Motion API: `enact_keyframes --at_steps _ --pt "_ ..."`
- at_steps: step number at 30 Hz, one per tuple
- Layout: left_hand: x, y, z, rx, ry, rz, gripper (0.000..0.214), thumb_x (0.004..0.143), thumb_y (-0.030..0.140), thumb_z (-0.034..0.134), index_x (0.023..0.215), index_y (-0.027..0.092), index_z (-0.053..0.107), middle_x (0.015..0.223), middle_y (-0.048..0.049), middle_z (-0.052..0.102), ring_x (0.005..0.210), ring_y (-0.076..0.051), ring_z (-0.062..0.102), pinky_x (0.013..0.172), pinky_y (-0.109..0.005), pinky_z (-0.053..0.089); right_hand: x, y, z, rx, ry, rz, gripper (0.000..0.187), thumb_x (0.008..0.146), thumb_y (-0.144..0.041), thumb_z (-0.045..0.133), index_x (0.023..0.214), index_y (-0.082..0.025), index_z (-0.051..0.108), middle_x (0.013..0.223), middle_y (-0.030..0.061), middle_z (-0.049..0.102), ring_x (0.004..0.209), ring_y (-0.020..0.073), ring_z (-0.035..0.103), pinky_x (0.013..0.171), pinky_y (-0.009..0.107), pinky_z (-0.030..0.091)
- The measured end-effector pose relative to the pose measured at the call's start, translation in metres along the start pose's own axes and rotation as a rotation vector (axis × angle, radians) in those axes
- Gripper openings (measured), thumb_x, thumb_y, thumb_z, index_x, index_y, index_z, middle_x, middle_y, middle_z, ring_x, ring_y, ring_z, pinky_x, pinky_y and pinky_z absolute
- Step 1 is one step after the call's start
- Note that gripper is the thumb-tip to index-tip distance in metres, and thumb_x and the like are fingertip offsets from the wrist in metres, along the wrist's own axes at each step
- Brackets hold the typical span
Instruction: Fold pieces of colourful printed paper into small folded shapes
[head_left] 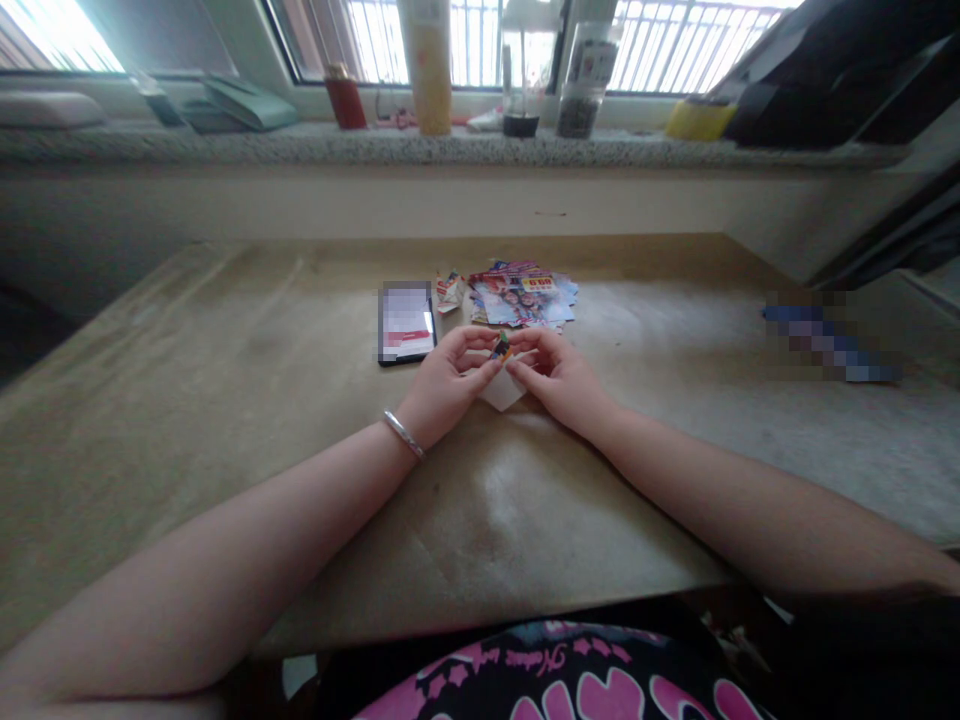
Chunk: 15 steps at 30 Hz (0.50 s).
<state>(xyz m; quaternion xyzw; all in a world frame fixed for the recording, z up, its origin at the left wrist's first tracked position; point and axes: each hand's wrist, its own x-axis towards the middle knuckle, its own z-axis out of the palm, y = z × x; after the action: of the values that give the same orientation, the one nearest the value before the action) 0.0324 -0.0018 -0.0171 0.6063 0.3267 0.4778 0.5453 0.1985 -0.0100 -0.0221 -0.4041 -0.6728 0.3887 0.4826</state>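
Note:
Both my hands meet over the middle of the table, pinching one small piece of folded paper [504,393]. Its lower part is a plain white corner pointing toward me, and a coloured printed bit shows between the fingertips. My left hand [450,378], with a silver bangle at the wrist, grips it from the left. From the right, my right hand [561,378] has thumb and fingers closed on it. The fingers cover much of the paper. Just beyond lies a pile of colourful printed flyers [521,297], with a small folded paper piece [450,292] at its left.
A phone or small tablet [407,325] with a lit screen lies left of my hands on the table [225,450]. A blurred blue item [825,343] is at the far right. Bottles, including a red one [346,98], line the stone windowsill [465,150].

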Motion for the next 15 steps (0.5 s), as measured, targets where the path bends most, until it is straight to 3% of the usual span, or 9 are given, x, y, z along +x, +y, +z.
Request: enact_keyframes --at_steps 7,15 --pt "-0.003 0.008 0.003 0.011 0.047 0.155 0.028 0.073 0.026 0.073 0.093 0.016 0.057 0.085 -0.0014 0.067 0.078 -0.011 0.066 0.073 -0.024 0.055 -0.006 -0.014 -0.004 -0.264 0.062 -0.320 0.017 0.081 -0.022 0.059 0.098 -0.024 0.062 0.094 0.0016 0.066 0.082 0.0132 0.059 0.071 0.029 0.050" --pt "-0.004 0.007 0.004 0.023 0.009 0.234 0.021 0.075 0.019 0.068 0.093 0.017 0.056 0.089 -0.0009 0.065 0.085 -0.010 0.065 0.082 -0.025 0.055 -0.007 -0.017 -0.009 -0.292 0.143 -0.295 0.009 0.084 -0.027 0.060 0.092 -0.025 0.064 0.085 0.0005 0.066 0.081 0.0143 0.060 0.069 0.029 0.048"
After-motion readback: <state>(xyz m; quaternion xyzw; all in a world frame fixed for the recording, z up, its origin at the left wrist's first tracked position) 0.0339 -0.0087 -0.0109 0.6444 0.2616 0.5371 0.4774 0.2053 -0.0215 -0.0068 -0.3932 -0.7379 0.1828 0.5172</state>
